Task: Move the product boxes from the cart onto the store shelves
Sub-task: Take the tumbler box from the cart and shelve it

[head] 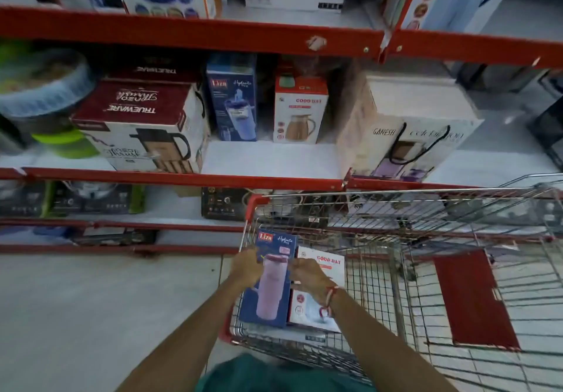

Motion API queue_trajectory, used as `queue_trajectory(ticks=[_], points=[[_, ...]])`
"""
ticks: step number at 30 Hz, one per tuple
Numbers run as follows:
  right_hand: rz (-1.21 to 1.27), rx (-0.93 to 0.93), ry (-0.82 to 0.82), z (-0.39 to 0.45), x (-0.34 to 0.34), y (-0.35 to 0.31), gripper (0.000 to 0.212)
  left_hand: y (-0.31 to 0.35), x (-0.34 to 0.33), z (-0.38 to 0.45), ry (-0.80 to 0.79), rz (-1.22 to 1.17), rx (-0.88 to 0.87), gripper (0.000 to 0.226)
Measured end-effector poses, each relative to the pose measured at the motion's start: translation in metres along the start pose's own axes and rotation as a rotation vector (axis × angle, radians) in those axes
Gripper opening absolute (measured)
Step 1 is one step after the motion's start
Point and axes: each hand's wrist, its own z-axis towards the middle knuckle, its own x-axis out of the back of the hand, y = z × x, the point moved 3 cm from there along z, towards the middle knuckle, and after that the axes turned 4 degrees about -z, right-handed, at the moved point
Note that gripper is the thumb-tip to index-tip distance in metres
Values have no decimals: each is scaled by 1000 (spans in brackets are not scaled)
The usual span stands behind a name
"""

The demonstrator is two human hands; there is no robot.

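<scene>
A blue Liza tumbler box (pixel 269 294) stands in the near left corner of the wire cart (pixel 457 208). My left hand (pixel 245 266) grips its left edge and my right hand (pixel 307 274) grips its right edge, both near the top half. Beside it on the right, a white Good Day flask box (pixel 320 300) lies in the cart, partly under my right wrist. On the middle shelf (pixel 268 160), a matching blue Liza box (pixel 233 99) and a white Good Day box (pixel 300 111) stand at the back, with bare white shelf in front of them.
A Trueware flask box (pixel 143 129) fills the shelf's left part and a white Ganesh box (pixel 408 129) its right. Red shelf beams (pixel 182 30) run above and below. A red flap (pixel 472 300) lies in the cart. Grey floor (pixel 91 315) spreads to the left.
</scene>
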Motion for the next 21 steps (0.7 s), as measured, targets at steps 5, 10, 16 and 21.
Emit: queue_trajectory(ticks=[5, 10, 16, 21], points=[[-158, 5, -30, 17, -13, 11, 17, -24, -16, 2, -133, 88, 133, 37], [-180, -36, -12, 30, -23, 19, 19, -33, -26, 13, -207, -1, 209, 25], [50, -111, -7, 25, -16, 10, 15, -38, -24, 16, -210, -51, 258, 30], [124, -105, -64, 1, 7, -4, 20, -31, -12, 2, -91, -169, 193, 33]])
